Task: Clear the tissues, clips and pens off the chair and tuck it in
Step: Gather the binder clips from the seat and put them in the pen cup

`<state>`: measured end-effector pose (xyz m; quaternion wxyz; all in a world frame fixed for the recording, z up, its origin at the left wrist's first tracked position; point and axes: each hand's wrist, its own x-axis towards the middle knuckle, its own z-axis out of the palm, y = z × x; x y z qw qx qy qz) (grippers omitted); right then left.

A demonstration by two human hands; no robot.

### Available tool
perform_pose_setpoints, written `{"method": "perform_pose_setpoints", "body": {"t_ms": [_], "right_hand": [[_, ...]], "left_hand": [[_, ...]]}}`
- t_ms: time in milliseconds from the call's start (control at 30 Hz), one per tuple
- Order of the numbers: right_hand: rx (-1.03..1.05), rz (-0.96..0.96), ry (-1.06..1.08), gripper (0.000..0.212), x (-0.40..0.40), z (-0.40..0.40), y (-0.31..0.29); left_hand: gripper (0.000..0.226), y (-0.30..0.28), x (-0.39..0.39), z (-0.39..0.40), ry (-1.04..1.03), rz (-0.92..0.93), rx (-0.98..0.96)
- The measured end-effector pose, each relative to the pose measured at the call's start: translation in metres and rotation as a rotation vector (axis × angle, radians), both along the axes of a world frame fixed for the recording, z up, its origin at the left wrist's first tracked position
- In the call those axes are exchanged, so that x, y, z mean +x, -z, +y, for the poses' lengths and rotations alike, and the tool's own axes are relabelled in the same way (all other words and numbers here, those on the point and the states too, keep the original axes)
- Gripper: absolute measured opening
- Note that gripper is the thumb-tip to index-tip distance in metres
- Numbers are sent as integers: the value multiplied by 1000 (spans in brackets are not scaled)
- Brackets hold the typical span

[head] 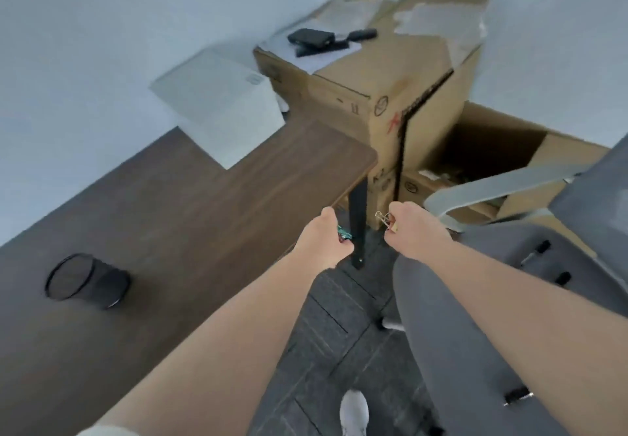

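Note:
A grey office chair (475,316) stands at the right, its seat turned toward me. My right hand (416,228) hovers above the seat's front left edge, fingers closed on binder clips (385,219) with wire handles showing. My left hand (323,242) is a fist over the desk's right edge, with teal clips (344,233) poking out of it. Black pens or markers (537,252) lie on the seat near the backrest, and another dark pen (516,395) lies near the seat's front. No tissues are visible.
A dark wood desk (153,225) fills the left, with a black mesh pen cup (85,281) lying on its side. A black desk leg (358,228) stands between my hands. Cardboard boxes (390,78) stack behind, one open box (509,150) behind the chair. Grey carpet below.

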<state>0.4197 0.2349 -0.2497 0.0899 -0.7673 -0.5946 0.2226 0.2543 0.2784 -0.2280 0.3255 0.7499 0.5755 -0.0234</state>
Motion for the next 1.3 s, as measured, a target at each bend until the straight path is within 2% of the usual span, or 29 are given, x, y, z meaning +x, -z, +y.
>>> {"method": "perform_pose_setpoints", "body": {"t_ms": [200, 400, 633, 800, 1100, 1233, 1300], "right_hand": [[85, 28, -320, 18, -148, 58, -58], [117, 30, -559, 13, -301, 90, -78], [65, -16, -659, 15, -424, 122, -67], [44, 2, -702, 15, -480, 143, -64], [-84, -27, -880, 19, -528, 183, -66], [-146, -119, -950, 17, -532, 194, -64], [-172, -143, -966, 25, -532, 198, -62]], "left_hand": [[27, -53, -164, -5, -334, -4, 85], [26, -70, -314, -10, -600, 13, 133], [27, -60, -430, 9, -696, -11, 107], [25, -51, -470, 31, -701, -50, 102], [26, -48, -475, 74, -750, -92, 50], [27, -47, -465, 88, -719, -27, -13], [30, -46, -463, 93, -707, 12, -36]]}}
